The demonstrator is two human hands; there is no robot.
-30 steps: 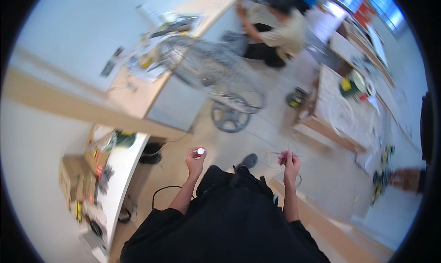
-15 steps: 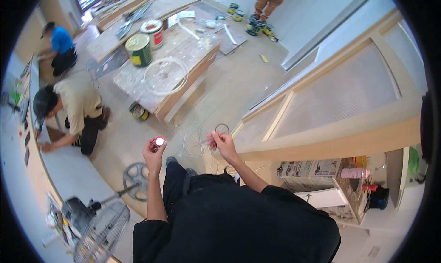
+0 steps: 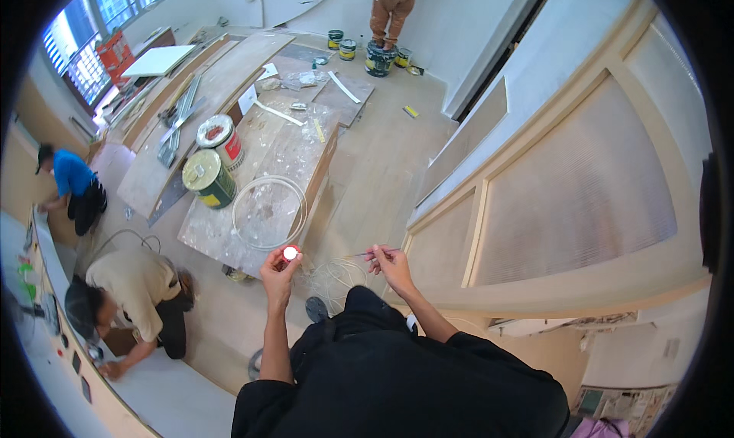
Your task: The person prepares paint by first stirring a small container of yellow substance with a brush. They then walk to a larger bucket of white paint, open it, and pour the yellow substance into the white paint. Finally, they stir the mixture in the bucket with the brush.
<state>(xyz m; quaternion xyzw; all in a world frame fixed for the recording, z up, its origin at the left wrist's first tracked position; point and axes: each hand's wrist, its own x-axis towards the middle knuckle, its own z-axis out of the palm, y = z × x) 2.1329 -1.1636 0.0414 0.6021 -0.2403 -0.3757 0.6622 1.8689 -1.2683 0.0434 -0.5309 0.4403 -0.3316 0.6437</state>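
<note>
Between the fingers of my left hand [image 3: 277, 277] is a small red round pot [image 3: 290, 252] with a bright white top or filling; I cannot tell which. My right hand [image 3: 391, 268] pinches a thin paintbrush [image 3: 356, 254], its slim tip pointing left toward the pot. Brush and pot are apart, with a gap of floor between them. Close beside my right hand stands a large pale wooden frame [image 3: 475, 222] with ribbed translucent panels [image 3: 573, 186].
Ahead, a stained work board [image 3: 252, 228] bears two paint cans [image 3: 209, 180] and a coiled white hose [image 3: 235, 222]. Loose wire [image 3: 334, 279] lies by my feet. Two people [image 3: 126, 289] crouch at a long panel on the left; another person [image 3: 392, 14] stands on a bucket at the back.
My view has shifted; the standing fan and the drawer cabinet have left the picture. Both hands still hold their things. The brush now shows more plainly and lies nearly level.
</note>
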